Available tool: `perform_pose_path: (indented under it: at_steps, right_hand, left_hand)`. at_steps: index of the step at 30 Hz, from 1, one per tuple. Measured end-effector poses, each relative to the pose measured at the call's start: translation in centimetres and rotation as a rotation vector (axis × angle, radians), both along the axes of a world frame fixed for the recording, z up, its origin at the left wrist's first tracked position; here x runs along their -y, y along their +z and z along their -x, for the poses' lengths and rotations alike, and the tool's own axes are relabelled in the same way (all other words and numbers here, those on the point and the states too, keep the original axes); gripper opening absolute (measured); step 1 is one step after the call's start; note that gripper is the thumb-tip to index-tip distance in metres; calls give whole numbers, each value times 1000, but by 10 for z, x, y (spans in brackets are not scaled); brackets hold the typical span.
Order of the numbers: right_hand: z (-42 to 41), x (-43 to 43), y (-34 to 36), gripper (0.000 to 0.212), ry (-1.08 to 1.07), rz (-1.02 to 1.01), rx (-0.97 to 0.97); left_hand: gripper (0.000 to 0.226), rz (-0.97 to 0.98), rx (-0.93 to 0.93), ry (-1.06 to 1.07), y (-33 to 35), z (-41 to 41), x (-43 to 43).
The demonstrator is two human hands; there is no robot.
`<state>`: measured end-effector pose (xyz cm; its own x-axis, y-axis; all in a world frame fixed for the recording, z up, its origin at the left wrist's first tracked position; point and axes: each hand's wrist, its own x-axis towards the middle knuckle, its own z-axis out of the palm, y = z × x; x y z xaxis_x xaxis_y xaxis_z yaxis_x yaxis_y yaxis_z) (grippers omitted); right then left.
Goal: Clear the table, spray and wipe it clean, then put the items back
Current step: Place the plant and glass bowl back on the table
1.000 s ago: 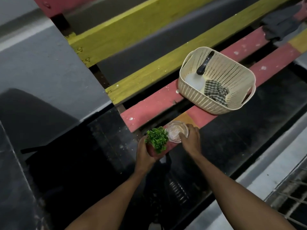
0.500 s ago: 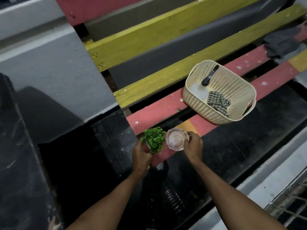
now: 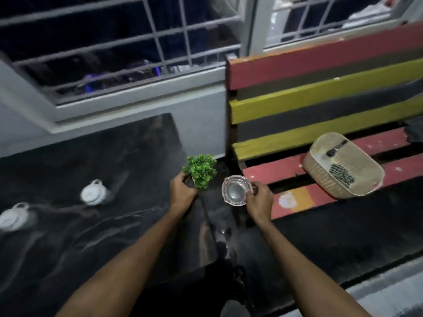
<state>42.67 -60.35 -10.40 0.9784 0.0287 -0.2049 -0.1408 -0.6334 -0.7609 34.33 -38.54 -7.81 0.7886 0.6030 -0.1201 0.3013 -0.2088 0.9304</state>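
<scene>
at the far left, two white lidded pots (image 3: 16, 216) sit on the dark marbled worktop (image 3: 75, 243), the second one (image 3: 94, 192) a little further in; both are blurred by the camera's swing. a second ago neither pot nor this surface was in view: the view looked straight down at the bench, and it has since turned left and lifted, so the barred window (image 3: 119, 46) now fills the top.

next, the left hand (image 3: 183, 191) has its grip clenched around the base of the small green plant (image 3: 202, 170), held upright just past the worktop's right edge. earlier the plant was low against the red slat; now it is carried clear of the bench and toward the worktop.

beside it, the right hand (image 3: 259, 200) grasps the glass ashtray (image 3: 235, 190) by its rim, thumb and fingers pinching the near side. it too has left the slat and hangs in the air between worktop and bench.

to the right, the painted bench (image 3: 320, 110) keeps the cream basket (image 3: 343, 165), which holds a checked cloth and a dark-handled item; it appears not to have moved.

my reading: wiping looks finished and the putting-back stage is under way, with plant and ashtray the items now returning.
</scene>
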Motion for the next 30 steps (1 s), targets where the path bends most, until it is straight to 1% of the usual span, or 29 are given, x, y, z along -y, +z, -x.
perform_pose_path:
  at_steps: [3, 6, 8, 12, 14, 18, 21, 24, 30]
  right_hand:
    - [39, -56, 21, 35, 79, 6, 33]
    - [103, -131, 44, 32, 142, -19, 60]
    - [152, -181, 57, 28, 169, -45, 53]
    - [243, -277, 63, 17, 228, -53, -4]
    - [272, -314, 58, 16, 241, -36, -37]
    - [314, -364, 51, 24, 291, -3, -61]
    - [330, -382, 47, 29, 351, 47, -32]
    - [339, -389, 41, 27, 379, 102, -51]
    - [352, -386, 32, 26, 412, 135, -41]
  left_hand:
    - [56, -56, 2, 44, 32, 46, -73]
    - [46, -97, 31, 85, 69, 107, -158]
    - [46, -136, 26, 122, 83, 147, -214]
    - [51, -151, 48, 147, 89, 223, -316]
    - [49, -158, 46, 131, 83, 247, -349]
    - [54, -117, 9, 129, 61, 275, -394]
    - [60, -96, -25, 141, 45, 283, -409]
    - [69, -76, -26, 148, 29, 282, -420]
    - [57, -61, -43, 135, 26, 271, -425]
